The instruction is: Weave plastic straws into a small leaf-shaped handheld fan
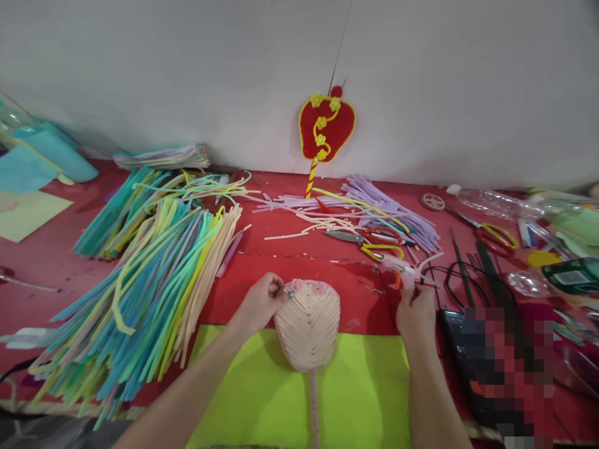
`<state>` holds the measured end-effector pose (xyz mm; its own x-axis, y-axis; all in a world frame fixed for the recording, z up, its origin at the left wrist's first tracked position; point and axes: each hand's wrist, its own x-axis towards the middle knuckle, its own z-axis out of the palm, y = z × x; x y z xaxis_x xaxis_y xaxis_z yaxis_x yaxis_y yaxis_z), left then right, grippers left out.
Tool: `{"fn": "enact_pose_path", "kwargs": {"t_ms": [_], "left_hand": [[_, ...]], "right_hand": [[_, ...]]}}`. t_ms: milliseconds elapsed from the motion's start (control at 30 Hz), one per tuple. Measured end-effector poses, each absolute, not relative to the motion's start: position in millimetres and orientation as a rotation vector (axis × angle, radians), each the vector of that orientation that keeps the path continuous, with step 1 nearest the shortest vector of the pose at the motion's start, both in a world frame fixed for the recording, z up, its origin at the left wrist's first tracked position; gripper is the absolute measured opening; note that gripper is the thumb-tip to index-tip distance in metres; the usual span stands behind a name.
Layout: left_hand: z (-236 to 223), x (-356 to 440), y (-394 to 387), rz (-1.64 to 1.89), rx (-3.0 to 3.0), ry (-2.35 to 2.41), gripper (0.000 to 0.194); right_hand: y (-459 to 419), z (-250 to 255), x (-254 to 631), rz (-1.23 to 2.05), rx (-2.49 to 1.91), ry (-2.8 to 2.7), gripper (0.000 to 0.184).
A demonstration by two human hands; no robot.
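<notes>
A cream fan (309, 324) made of pipe cleaners lies face up in front of me, its pink stem pointing toward me. Pink flower-like pieces (320, 287) sit along its top edge. At the fan's upper left, my left hand (262, 302) has its fingers pinched together. A tiny greyish piece (291, 294) shows by the fingertips, too small to name. To the right of the fan, my right hand (415, 312) is closed around a translucent pink hot glue gun (401, 269). The gun's nozzle points left, away from the fan's surface.
Bundles of pastel pipe cleaners (135, 299) cover the left side, with purple ones (388, 209) at the back. Two pairs of scissors (381, 240) (496, 237) lie rightward. A red fan (327, 128) leans on the wall. A phone (461, 355), cables and bottles crowd the right. A green mat (234, 380) lies below.
</notes>
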<state>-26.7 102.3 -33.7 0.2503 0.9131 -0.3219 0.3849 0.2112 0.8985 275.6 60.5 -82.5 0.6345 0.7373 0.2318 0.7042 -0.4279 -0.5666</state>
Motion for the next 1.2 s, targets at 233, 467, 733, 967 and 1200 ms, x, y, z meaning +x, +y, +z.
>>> {"fn": "enact_pose_path", "kwargs": {"t_ms": [233, 467, 733, 967, 1200], "left_hand": [[-46.5, -24.9, 128.3, 0.665, 1.334, 1.341, 0.015], [-37.9, -11.4, 118.5, 0.638, 1.991, 1.624, 0.024], [-37.8, 13.8, 127.3, 0.380, 2.299, 1.314, 0.026], [-42.4, 21.7, 144.0, 0.331, 2.337, 1.082, 0.018], [-50.5, 20.1, 150.2, 0.400, 2.222, 1.039, 0.016]], "right_hand": [[63.7, -58.2, 270.8, 0.223, -2.132, -1.054, 0.054], [78.8, -36.8, 233.4, 0.308, -2.228, -1.265, 0.064], [80.6, -56.0, 239.2, 0.269, -2.351, -1.306, 0.075], [75.6, -67.7, 250.0, 0.265, -2.331, -1.331, 0.071], [74.0, -69.3, 251.0, 0.247, -2.321, -1.451, 0.069]]}}
